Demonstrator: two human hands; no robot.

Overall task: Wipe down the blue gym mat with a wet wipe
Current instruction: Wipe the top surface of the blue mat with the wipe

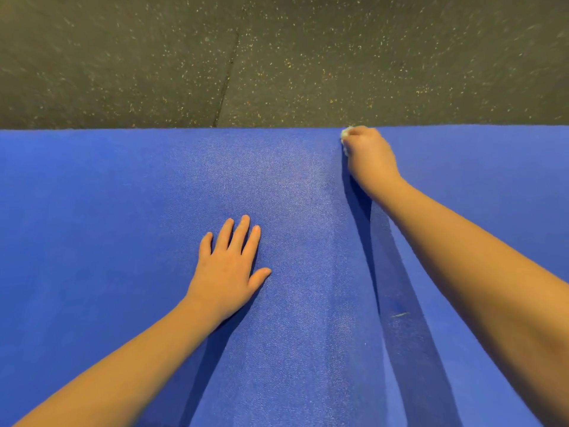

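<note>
Fingers [358, 134] of the right hand [371, 158] clench the wet wipe [348, 131] at the far edge of the blue gym mat [123, 195], next strip running nearward; left hand [229, 272] lies flat.

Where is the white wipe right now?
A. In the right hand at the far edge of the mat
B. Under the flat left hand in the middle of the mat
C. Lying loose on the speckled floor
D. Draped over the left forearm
A: the wet wipe peeks out white from the curled right hand at the far edge of the blue mat; the left hand lies flat and bare.
</note>
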